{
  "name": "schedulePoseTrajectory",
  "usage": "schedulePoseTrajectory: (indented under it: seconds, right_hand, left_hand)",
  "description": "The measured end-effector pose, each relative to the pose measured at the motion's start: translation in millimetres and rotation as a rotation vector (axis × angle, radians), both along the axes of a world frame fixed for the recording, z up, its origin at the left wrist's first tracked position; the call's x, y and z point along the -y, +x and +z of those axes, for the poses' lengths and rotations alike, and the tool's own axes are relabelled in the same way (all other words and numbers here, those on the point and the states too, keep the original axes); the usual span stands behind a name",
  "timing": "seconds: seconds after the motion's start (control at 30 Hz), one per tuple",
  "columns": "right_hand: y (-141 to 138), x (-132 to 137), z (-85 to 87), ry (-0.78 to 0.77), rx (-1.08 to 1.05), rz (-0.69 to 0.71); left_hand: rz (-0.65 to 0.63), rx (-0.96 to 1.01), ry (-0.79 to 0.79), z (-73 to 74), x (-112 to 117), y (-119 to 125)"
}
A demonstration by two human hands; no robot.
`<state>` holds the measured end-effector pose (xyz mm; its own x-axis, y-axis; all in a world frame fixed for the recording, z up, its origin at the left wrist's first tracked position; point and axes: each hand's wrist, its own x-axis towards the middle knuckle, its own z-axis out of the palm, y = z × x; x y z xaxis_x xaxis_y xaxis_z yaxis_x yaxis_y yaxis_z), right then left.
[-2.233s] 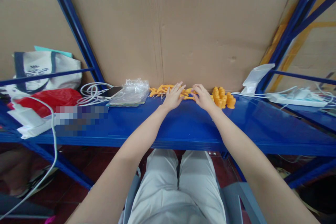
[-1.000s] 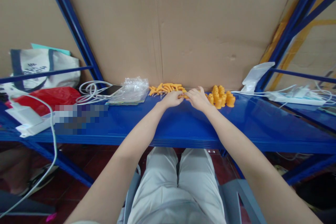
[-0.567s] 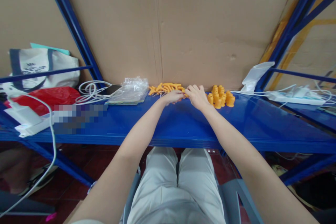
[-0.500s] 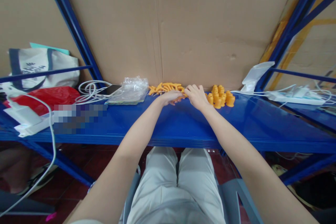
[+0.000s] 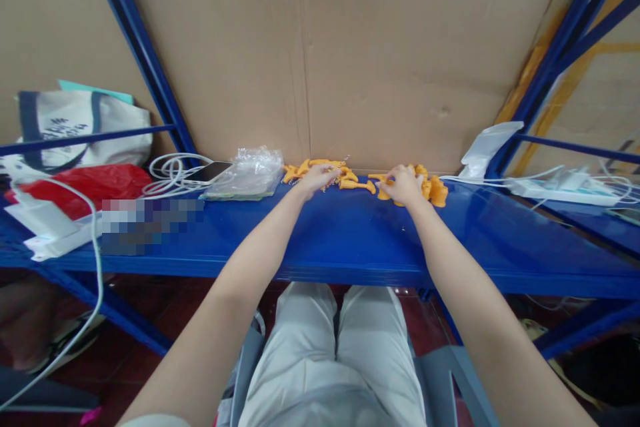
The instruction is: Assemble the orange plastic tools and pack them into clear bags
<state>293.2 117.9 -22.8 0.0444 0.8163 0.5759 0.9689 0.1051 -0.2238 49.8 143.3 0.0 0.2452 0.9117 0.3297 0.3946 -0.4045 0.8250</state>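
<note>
I sit at a blue metal shelf [image 5: 350, 240] with both arms stretched to its back edge. My left hand [image 5: 314, 179] rests with curled fingers on a loose pile of flat orange plastic pieces [image 5: 305, 167]; what it grips is hidden. My right hand [image 5: 406, 187] is closed on an orange piece [image 5: 383, 193] at the left side of a cluster of upright orange pieces [image 5: 436, 191]. A few orange pieces [image 5: 356, 182] lie on the shelf between the two hands.
A clear plastic bag [image 5: 250, 173], a phone [image 5: 213, 175] and a coiled white cable [image 5: 173, 172] lie left of the pile. Farther left are a tote bag [image 5: 75, 127], a red bag [image 5: 95, 185] and a white charger [image 5: 45, 223]. A power strip [image 5: 565, 190] sits right; cardboard [image 5: 350, 67] backs the shelf.
The hands were together at the middle of the orange pieces. They have parted: the right hand moved right to the upright cluster, the left hand shifted slightly left onto the flat pile.
</note>
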Motion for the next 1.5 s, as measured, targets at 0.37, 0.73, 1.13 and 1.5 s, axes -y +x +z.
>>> schedulePoseTrajectory:
  seconds: [0.37,0.73,1.13,1.5]
  right_hand:
    - [-4.9,20.0,14.5,-0.261,0.073,-0.224]
    - [-7.7,22.9,18.0,-0.207,0.020,-0.177]
    - [-6.4,26.0,16.5,-0.311,0.158,-0.245]
    - [-15.0,21.2,12.4,-0.011,0.064,-0.052]
  left_hand:
    - [0.351,-0.747,0.469,4.9,-26.2,20.4]
    - [0.376,-0.929,0.306,-10.5,-49.5,30.1]
    - [0.276,-0.877,0.423,-20.4,-50.4,26.7]
    - [-0.015,-1.013,0.406,-17.7,-31.2,60.5]
